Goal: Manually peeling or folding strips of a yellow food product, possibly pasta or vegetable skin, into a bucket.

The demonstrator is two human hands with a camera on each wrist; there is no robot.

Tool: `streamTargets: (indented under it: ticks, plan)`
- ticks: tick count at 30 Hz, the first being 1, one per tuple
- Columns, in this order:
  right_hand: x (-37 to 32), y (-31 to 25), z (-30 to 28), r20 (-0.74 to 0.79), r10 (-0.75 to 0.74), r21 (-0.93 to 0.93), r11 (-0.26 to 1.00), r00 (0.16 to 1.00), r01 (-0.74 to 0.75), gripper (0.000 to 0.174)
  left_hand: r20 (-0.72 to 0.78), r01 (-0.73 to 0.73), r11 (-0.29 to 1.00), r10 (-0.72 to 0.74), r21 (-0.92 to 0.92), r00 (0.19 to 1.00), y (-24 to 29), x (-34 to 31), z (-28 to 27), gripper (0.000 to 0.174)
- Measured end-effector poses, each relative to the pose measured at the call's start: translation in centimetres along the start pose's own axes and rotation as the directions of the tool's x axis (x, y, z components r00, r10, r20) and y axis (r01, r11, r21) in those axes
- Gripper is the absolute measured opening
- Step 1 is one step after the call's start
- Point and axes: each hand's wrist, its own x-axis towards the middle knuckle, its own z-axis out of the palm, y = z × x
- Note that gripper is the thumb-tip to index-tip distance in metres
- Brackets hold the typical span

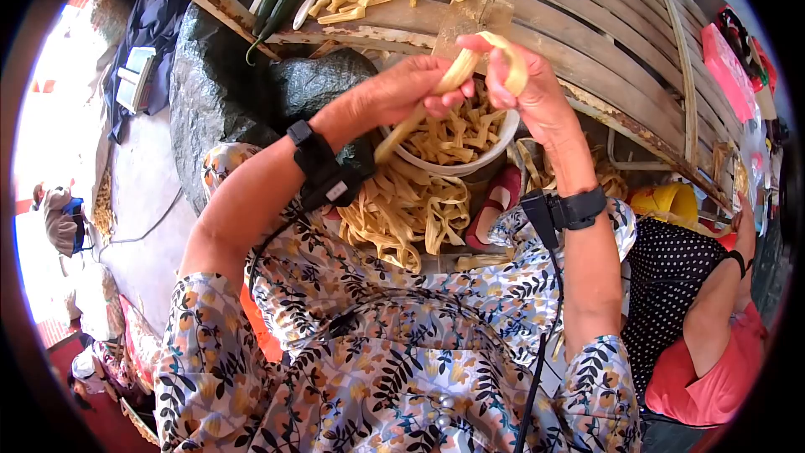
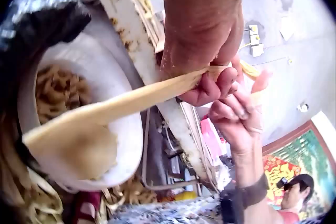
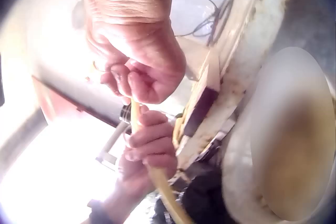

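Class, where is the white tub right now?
In the head view, the white tub sits just right of centre, between the slatted bench and loose yellow strips.

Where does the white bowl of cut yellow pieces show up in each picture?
Head view: upper middle, below the two hands, its white bowl rim partly visible.
Left wrist view: left side, with the white bowl behind the long pale strip.
Right wrist view: lower right, where the white bowl is partly blurred.
Shared landmark: the bench's rusty edge, near the bowl in all three.
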Motion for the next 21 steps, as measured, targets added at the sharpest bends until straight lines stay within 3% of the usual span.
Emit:
streamTargets:
  ticks: [1,3,4,7,8,9,11,12,15,16,19,21]
  plan:
    - [0.2,0.3,0.2,-0.064,-0.047,-0.184,0.982,0.997,0.034,0.033,0.047,0.037,0.988,-0.03,-0.151,0.998,-0.8,0.3,0.5,0.036]
    - [0.0,0.4,0.7,-0.065,0.001,-0.337,0.941,0.998,-0.023,0.031,0.112,0.137,0.949,-0.109,-0.284,0.988,-1.4,0.5,1.4,0.037]
    - [-0.2,0.5,0.9,-0.07,0.027,-0.408,0.912,0.997,-0.053,0.031,0.095,0.06,0.946,-0.031,-0.32,0.995,-1.6,0.4,2.2,0.03]
    - [0.1,1.7,0.8,-0.057,-0.112,-0.479,0.875,0.992,0.071,0.032,0.025,0.141,0.947,-0.14,-0.288,0.99,-1.9,1.1,1.9,0.024]
    - [-0.1,1.4,0.7,-0.095,-0.141,-0.518,0.852,0.985,0.072,0.032,-0.056,0.103,0.949,-0.125,-0.299,0.991,-2.0,1.1,1.9,0.018]
    - [0.2,1.9,0.3,-0.108,-0.33,-0.659,0.73,0.938,0.181,0.032,-0.222,0.037,0.977,-0.084,-0.208,0.971,-1.5,1.2,2.2,0.017]
    - [0.8,3.1,-1.0,-0.031,-0.655,-0.879,0.377,0.755,0.291,0.031,-0.515,-0.054,0.999,0.046,0.0,0.856,-0.6,1.5,2.8,0.015]
    - [0.6,3.0,-0.6,-0.074,-0.672,-0.924,0.324,0.736,0.203,0.027,-0.601,-0.096,0.978,0.191,0.187,0.776,-0.3,1.5,3.1,0.015]
    - [0.3,2.6,0.4,-0.287,-0.334,-0.753,0.658,0.898,0.004,0.021,-0.556,-0.044,0.795,0.461,0.605,0.691,0.7,1.0,3.8,0.016]
    - [0.5,2.6,0.3,-0.279,-0.223,-0.591,0.806,0.934,0.015,0.018,-0.534,-0.029,0.756,0.488,0.654,0.691,0.7,0.8,3.8,0.016]
    - [0.5,2.0,0.4,-0.286,0.026,-0.341,0.932,0.958,-0.127,0.016,-0.469,-0.006,0.701,0.483,0.713,0.739,1.2,0.5,3.8,0.015]
    - [0.6,2.7,0.1,-0.279,0.041,-0.3,0.945,0.959,-0.128,0.012,-0.428,0.023,0.636,0.492,0.772,0.758,1.3,0.2,4.1,0.017]
